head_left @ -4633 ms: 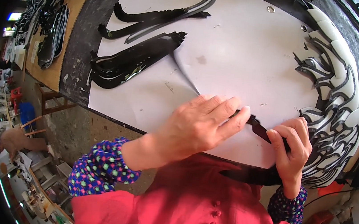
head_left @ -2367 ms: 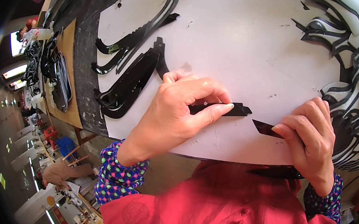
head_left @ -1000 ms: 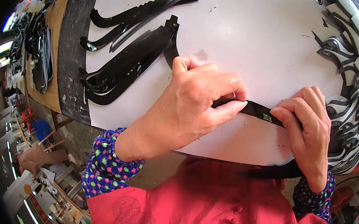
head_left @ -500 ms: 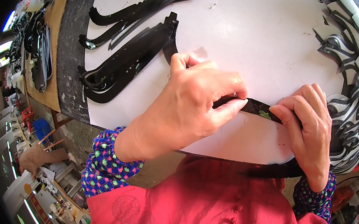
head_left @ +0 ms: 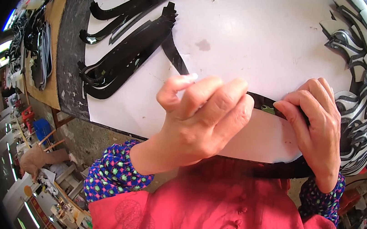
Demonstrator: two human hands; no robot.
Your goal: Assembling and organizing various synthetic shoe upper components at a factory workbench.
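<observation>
A glossy black strip (head_left: 262,103) lies across the white sheet (head_left: 247,40) between my two hands, with a small green patch on it. My right hand (head_left: 315,124) is closed, with thumb and fingers pinching the strip's right part. My left hand (head_left: 204,114) hovers over the strip, fingers curled in with the back of the hand up. What it holds, if anything, is hidden, and a small whitish bit shows by one fingertip. Beyond it, a thin black piece (head_left: 173,54) runs down from a stack of black curved strips (head_left: 128,64) and passes behind my left hand.
More black curved strips (head_left: 132,10) lie at the far left of the sheet. A row of overlapping grey-and-black curved pieces (head_left: 363,90) lines the right side. Past the dark table edge (head_left: 74,55) is a brown board (head_left: 50,80) with more strips. A blue stool (head_left: 43,130) stands on the floor.
My left hand has come off its pinch on the strip and turned, its fingers now curled toward me. The thin black piece beyond it shows more. My right hand keeps its hold.
</observation>
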